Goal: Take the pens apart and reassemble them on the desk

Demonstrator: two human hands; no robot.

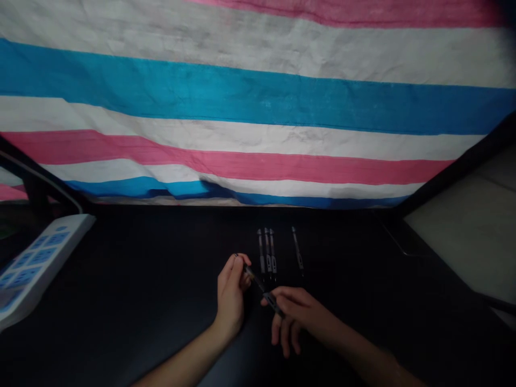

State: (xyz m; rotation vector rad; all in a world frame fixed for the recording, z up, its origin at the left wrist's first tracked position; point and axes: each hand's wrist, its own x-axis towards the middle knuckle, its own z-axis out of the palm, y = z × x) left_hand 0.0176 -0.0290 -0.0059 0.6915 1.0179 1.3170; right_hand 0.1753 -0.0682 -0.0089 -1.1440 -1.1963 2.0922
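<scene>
A dark pen slants between my two hands above the black tabletop. My left hand pinches its upper end between thumb and fingers. Around the lower, grey-gripped part, the thumb and index finger of my right hand are closed, while its other fingers hang loosely below. Just beyond my hands, three similar pens lie side by side on the table, tips toward me. Another single pen rests apart from them to the right, slightly tilted.
A white power strip with blue socket faces lies along the left edge. The black table ends at a hanging sheet striped in blue, pink and white. A pale panel stands at the right.
</scene>
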